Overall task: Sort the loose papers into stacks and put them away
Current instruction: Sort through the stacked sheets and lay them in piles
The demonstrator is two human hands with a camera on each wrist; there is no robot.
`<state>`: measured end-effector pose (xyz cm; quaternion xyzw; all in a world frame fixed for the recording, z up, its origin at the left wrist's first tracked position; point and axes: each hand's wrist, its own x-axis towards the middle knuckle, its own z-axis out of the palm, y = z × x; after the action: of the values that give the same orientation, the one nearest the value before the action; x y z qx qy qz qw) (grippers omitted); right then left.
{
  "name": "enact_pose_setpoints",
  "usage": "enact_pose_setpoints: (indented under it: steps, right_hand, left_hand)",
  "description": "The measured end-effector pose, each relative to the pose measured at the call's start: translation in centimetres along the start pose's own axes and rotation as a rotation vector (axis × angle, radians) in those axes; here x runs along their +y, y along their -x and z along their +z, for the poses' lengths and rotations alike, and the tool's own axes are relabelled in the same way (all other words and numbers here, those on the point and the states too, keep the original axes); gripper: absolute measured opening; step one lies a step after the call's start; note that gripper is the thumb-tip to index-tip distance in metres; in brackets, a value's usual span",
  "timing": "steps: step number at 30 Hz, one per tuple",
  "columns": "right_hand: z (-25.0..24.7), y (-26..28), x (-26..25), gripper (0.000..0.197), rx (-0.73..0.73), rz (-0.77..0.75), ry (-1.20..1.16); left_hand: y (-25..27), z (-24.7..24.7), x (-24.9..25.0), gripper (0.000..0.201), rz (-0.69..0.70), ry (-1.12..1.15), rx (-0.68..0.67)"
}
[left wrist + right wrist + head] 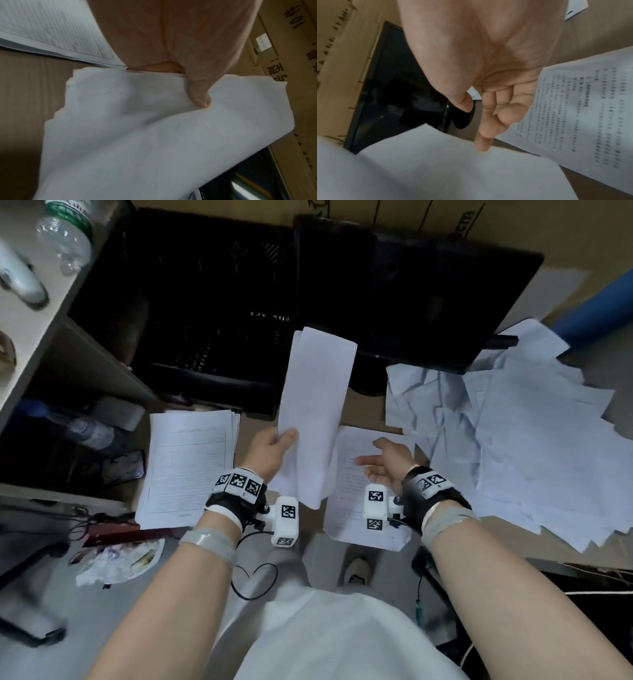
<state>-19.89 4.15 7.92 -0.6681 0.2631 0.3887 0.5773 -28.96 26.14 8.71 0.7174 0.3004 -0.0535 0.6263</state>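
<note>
My left hand (274, 445) pinches a thin bunch of white sheets (315, 405) by one edge, thumb on top, and holds them up over the cardboard surface; the left wrist view shows the thumb pressed into the held sheets (154, 128). My right hand (383, 462) hovers palm up and relaxed beside them, holding nothing, above a printed-text stack (356, 522). A lined-form stack (188, 463) lies to the left. A loose heap of papers (513, 433) spreads at the right.
Two black crates (212, 313) stand behind the stacks, with a black tray (445, 302) to their right. A shelf unit (41, 337) with a water bottle (65, 237) is at the left. A blue roll (603, 309) lies at far right.
</note>
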Motion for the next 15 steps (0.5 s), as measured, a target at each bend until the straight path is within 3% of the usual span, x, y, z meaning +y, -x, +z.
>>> enact_pose_setpoints:
  steps: [4,7,10,13,15]
  right_hand:
    - [0.8,-0.6,1.4,0.022,-0.076,0.039,0.006]
    - [2.8,-1.0,2.0,0.01,-0.13,0.054,0.004]
    - [4.9,-0.9,2.3,0.006,-0.222,0.048,-0.024]
    - [6.1,-1.1,2.5,0.007,-0.355,0.034,-0.114]
    - [6.4,-1.3,2.2,0.019,-0.366,0.007,-0.163]
  left_hand:
    - [2.6,-0.6,-0.5,0.02,0.003,-0.011,0.084]
    - [4.1,-2.3,-2.6,0.062,-0.019,-0.068,0.173]
    - [5.4,-3.9,-4.7,0.057,-0.042,-0.104,0.225]
    - [5.8,-4.8,-6.5,0.081,-0.081,-0.12,0.314]
    - [5.4,-4.9,-7.1,0.076,-0.092,-0.127,0.377]
